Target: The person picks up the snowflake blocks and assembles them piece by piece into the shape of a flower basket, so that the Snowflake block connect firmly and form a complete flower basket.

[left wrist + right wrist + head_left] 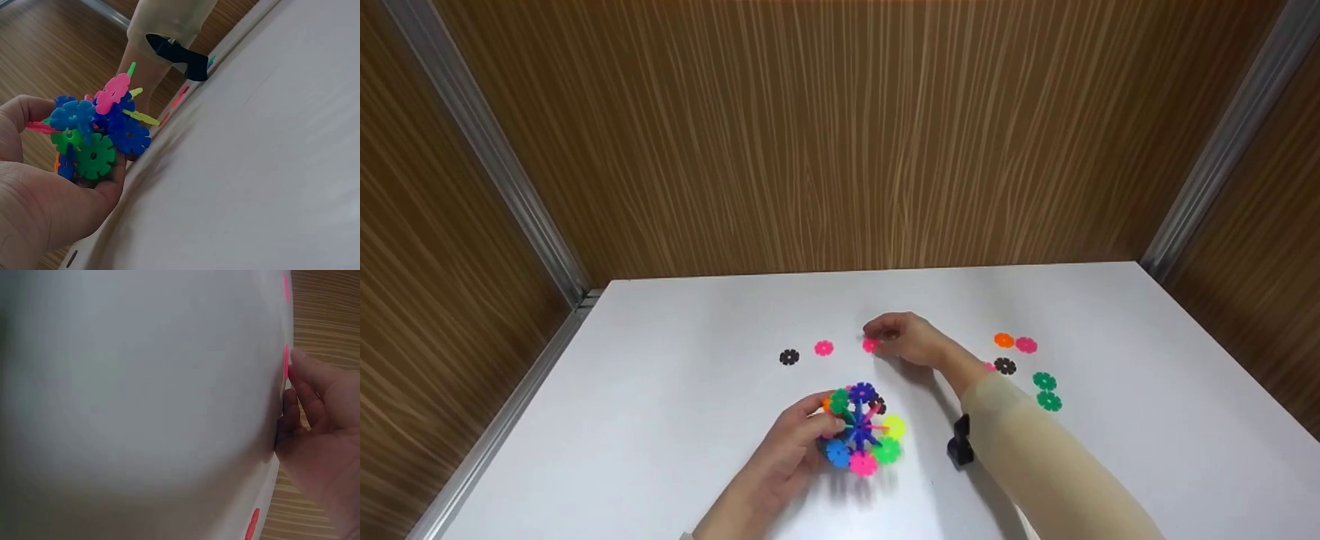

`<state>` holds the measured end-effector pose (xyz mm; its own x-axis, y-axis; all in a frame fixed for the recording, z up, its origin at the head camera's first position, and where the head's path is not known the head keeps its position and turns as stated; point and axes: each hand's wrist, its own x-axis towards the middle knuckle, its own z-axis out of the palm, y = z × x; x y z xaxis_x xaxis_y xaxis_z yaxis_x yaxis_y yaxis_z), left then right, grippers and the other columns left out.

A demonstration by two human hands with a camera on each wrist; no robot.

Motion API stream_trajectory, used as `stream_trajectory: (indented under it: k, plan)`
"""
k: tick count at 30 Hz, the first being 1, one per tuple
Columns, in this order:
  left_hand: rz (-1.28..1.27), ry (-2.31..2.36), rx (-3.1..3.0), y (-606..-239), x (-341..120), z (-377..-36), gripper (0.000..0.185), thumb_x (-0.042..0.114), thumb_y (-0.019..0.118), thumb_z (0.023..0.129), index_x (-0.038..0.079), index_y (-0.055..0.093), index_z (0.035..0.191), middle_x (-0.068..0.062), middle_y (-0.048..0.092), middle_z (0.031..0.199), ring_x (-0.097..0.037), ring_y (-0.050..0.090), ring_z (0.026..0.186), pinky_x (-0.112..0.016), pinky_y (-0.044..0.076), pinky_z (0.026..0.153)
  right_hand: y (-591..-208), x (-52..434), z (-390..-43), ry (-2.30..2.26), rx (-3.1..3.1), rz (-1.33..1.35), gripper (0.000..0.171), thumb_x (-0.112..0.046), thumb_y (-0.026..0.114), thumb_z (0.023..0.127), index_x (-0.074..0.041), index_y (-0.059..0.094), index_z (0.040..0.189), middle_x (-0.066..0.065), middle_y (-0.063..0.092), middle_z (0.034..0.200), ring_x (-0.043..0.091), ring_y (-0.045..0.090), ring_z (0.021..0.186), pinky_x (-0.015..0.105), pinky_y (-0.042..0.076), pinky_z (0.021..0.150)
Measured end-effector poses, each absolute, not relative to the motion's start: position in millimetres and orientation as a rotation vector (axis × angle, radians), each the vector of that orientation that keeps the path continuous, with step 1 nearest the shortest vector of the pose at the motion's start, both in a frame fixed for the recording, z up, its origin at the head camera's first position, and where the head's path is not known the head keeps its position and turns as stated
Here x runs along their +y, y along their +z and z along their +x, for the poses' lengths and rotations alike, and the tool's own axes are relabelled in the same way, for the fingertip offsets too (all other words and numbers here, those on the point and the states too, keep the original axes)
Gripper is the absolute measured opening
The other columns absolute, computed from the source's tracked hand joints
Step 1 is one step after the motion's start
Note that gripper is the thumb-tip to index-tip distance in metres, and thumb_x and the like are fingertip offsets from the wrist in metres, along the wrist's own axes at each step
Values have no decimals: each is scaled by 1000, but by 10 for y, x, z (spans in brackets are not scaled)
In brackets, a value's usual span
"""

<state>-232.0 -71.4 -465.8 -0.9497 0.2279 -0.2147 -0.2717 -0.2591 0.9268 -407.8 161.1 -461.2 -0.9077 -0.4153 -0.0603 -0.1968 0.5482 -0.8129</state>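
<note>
While your left hand [791,450] grips the mostly built disc ball [861,429] on the surface [660,390], your right hand [906,337] pinches a pink disc [870,345], with loose discs [1026,364] left to add.

Bright, even light falls from overhead; the white laminate counter [697,420] shows only soft, short shadows beside the hands and no hard glare. The head view is sharp, slightly bowed at its edges. The right wrist view is badly smeared, the counter a pale blur.
</note>
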Motion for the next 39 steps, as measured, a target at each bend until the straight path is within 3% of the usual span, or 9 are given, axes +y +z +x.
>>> stream_trajectory:
  k: [5, 9, 13, 19, 26, 31, 34, 39]
  plan:
    - [-3, 2293, 1666, -4661, -703, -2354, 52, 9, 70, 86, -1, 62, 137, -12, 68, 131, -22, 63, 110, -41, 46, 109, -4592, 1625, -4017, -1199, 2599, -548, 30, -7, 80, 95, -13, 75, 124, 2, 70, 115, 24, 60, 109, 42, 51, 109]
    - [11, 2320, 1646, -4668, -714, -2375, 55, 8, 69, 85, -3, 60, 138, -14, 71, 125, -22, 67, 106, -35, 53, 100, -4588, 1658, -3910, -1161, 2612, -539, 15, -14, 82, 94, -16, 79, 109, -1, 69, 100, 20, 58, 95, 34, 53, 90]
    - [9, 2342, 1658, -4653, -733, -2385, 56, 8, 70, 87, -4, 57, 141, -14, 69, 130, -23, 66, 110, -33, 52, 103, -4528, 1694, -3718, -1348, 2495, -492, 6, -16, 79, 98, -13, 79, 103, 3, 70, 95, 20, 60, 87, 28, 53, 79]
    - [7, 2361, 1687, -4634, -776, -2373, 61, 8, 70, 90, -5, 50, 147, -16, 63, 138, -25, 62, 115, -34, 53, 106, -4372, 1724, -3314, -1618, 2290, -553, 23, -32, 76, 100, -11, 78, 111, 19, 74, 108, 29, 72, 95, 38, 58, 88]
    - [11, 2397, 1671, -4626, -818, -2361, 66, 2, 74, 91, -6, 43, 149, -19, 61, 142, -27, 65, 120, -37, 53, 107, -4330, 1699, -3050, -1634, 2280, -696, 33, -35, 70, 104, -7, 78, 121, 7, 79, 112, 26, 70, 108, 39, 55, 90]
    - [17, 2425, 1650, -4628, -831, -2359, 68, 1, 72, 92, -6, 40, 151, -20, 58, 146, -27, 64, 123, -37, 52, 108, -4343, 1694, -3010, -1674, 2256, -767, 31, -26, 64, 109, -3, 76, 125, 13, 76, 121, 28, 68, 114, 41, 53, 97]
    - [42, 2428, 1660, -4632, -829, -2363, 68, 2, 70, 92, -6, 39, 151, -20, 58, 146, -26, 63, 123, -35, 52, 109, -4342, 1681, -2985, -1686, 2284, -828, 27, -23, 64, 109, -6, 77, 124, 12, 75, 122, 28, 67, 113, 45, 54, 100]
    - [71, 2432, 1670, -4632, -817, -2374, 69, 2, 69, 89, -7, 39, 151, -22, 58, 146, -25, 62, 124, -34, 50, 110, -4323, 1589, -2941, -1672, 2399, -904, 16, -21, 72, 103, -15, 82, 115, 1, 78, 111, 25, 68, 98, 33, 57, 86]
